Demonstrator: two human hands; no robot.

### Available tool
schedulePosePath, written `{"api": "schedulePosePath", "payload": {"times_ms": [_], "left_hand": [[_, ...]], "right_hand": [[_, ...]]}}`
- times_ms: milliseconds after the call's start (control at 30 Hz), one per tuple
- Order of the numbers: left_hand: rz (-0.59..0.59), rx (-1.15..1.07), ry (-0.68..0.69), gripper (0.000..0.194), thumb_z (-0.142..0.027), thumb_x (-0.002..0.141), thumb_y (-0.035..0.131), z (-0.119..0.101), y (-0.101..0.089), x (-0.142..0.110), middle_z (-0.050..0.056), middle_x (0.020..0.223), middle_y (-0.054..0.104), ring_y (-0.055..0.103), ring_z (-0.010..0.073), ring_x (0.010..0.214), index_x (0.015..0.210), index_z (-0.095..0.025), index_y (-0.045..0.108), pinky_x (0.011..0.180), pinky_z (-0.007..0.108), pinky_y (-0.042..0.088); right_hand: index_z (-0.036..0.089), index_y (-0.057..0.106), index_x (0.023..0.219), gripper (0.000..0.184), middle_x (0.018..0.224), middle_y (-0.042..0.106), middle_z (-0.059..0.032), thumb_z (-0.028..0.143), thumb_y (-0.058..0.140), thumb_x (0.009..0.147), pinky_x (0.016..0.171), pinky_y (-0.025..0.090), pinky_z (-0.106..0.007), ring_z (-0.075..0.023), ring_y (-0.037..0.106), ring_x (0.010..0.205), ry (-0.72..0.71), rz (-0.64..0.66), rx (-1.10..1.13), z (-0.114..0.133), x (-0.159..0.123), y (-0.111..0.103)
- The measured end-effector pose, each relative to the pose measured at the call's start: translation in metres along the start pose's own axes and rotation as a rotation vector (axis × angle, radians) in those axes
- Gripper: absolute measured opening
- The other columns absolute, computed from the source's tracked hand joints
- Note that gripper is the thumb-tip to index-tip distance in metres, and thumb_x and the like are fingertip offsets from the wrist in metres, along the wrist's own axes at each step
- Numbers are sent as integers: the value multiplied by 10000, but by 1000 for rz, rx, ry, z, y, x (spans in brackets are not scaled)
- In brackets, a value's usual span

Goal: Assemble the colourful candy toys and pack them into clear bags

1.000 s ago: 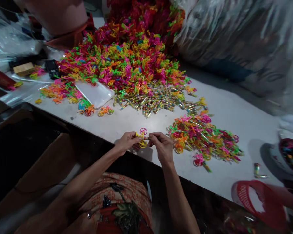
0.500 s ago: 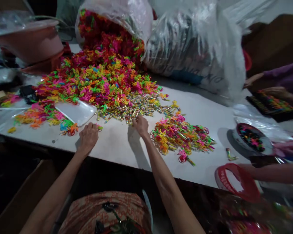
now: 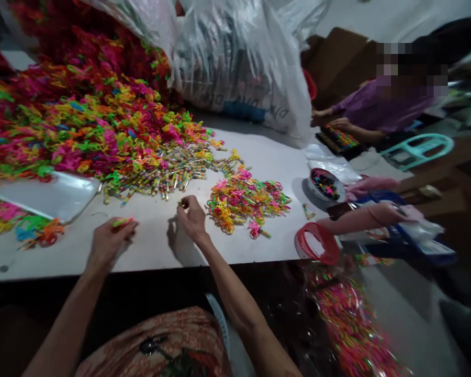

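Observation:
My left hand is closed over the white table, pinching a small green-and-pink plastic piece. To its right, my right hand is raised slightly off the tabletop, fingers curled on a short patterned stick, mostly hidden by the fingers. Beyond it lies a spread of short patterned sticks, beside a large heap of bright plastic pieces. Right of my right hand is a smaller pile of sticks with coloured plastic pieces on them.
A clear tray lies at left. Large plastic sacks stand behind. At right are a bowl, a red basket and another person's arm. A person in purple sits farther off, near a turquoise stool.
My view has swung right. My right hand has drawn back from the sticks with a small stick in its fingers. My left hand has turned, showing the plastic piece it holds.

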State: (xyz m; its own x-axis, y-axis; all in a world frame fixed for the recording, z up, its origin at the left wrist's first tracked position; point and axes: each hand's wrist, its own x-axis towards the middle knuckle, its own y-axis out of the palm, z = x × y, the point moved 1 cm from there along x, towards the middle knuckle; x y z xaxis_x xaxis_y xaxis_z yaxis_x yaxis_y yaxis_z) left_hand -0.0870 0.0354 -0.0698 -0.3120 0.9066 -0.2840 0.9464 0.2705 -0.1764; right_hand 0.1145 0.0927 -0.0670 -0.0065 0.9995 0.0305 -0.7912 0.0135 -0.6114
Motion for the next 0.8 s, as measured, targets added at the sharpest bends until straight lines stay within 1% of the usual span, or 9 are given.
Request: {"api": "schedulePosePath", "payload": {"times_ms": [67, 133, 233, 300, 400, 467, 600, 733, 800], "left_hand": [[85, -353, -195, 280, -370, 602, 743, -7, 22, -15, 50, 750, 665, 591, 144, 637, 727, -141, 639, 545, 246, 447], [131, -618, -299, 216, -249, 631, 713, -15, 39, -24, 56, 787, 683, 628, 141, 681, 799, -127, 654, 604, 248, 495], [212, -806, -408, 172, -204, 717, 591, -20, 49, -30, 64, 749, 670, 626, 147, 633, 848, -113, 655, 575, 266, 503], [239, -833, -414, 213, -201, 744, 539, -21, 49, -32, 74, 756, 666, 619, 151, 623, 891, -103, 659, 548, 263, 490], [187, -783, -343, 228, -177, 734, 551, -20, 48, -37, 46, 725, 642, 572, 112, 571, 915, -103, 668, 495, 214, 434], [183, -764, -324, 232, -163, 718, 560, -20, 49, -40, 27, 689, 622, 548, 98, 551, 908, -104, 678, 477, 198, 411], [234, -791, -369, 240, -169, 710, 521, -18, 55, -43, 35, 665, 633, 555, 113, 572, 864, -113, 698, 496, 211, 436], [298, -767, -386, 165, -104, 642, 583, -15, 56, -42, 24, 656, 644, 543, 103, 544, 769, -110, 688, 532, 233, 480], [285, -768, -380, 149, -67, 618, 633, -13, 56, -42, 21, 675, 656, 567, 107, 563, 757, -106, 672, 568, 250, 509]], "right_hand": [[198, 562, 877, 133, 818, 624, -1, 257, 567, 757, 716, 437, -284, -153, 574, 761, 45, 85, 300, -4, -17, -5], [200, 578, 803, 170, 707, 592, 29, 327, 630, 702, 623, 422, -260, -134, 546, 661, 113, 195, 537, -7, -29, -10], [185, 645, 803, 252, 616, 571, 41, 395, 684, 671, 556, 390, -246, -112, 506, 570, 203, 286, 722, -9, -40, -15], [177, 677, 844, 286, 588, 572, 41, 397, 711, 665, 543, 387, -247, -104, 493, 537, 216, 297, 770, -6, -45, -18], [187, 699, 876, 295, 620, 605, 28, 387, 732, 663, 543, 407, -257, -106, 507, 529, 186, 286, 791, 3, -53, -17], [194, 712, 862, 272, 636, 614, 25, 388, 728, 672, 543, 414, -260, -103, 504, 523, 161, 290, 788, 8, -55, -14], [193, 725, 813, 244, 604, 601, 32, 404, 708, 692, 518, 393, -250, -87, 458, 493, 150, 331, 803, 12, -54, -2], [186, 685, 715, 269, 563, 575, 42, 433, 749, 629, 465, 361, -232, -77, 435, 457, 245, 367, 878, 5, -51, 2], [184, 660, 686, 289, 559, 573, 44, 433, 775, 594, 450, 362, -225, -75, 441, 448, 299, 363, 901, 2, -52, 0]]}}
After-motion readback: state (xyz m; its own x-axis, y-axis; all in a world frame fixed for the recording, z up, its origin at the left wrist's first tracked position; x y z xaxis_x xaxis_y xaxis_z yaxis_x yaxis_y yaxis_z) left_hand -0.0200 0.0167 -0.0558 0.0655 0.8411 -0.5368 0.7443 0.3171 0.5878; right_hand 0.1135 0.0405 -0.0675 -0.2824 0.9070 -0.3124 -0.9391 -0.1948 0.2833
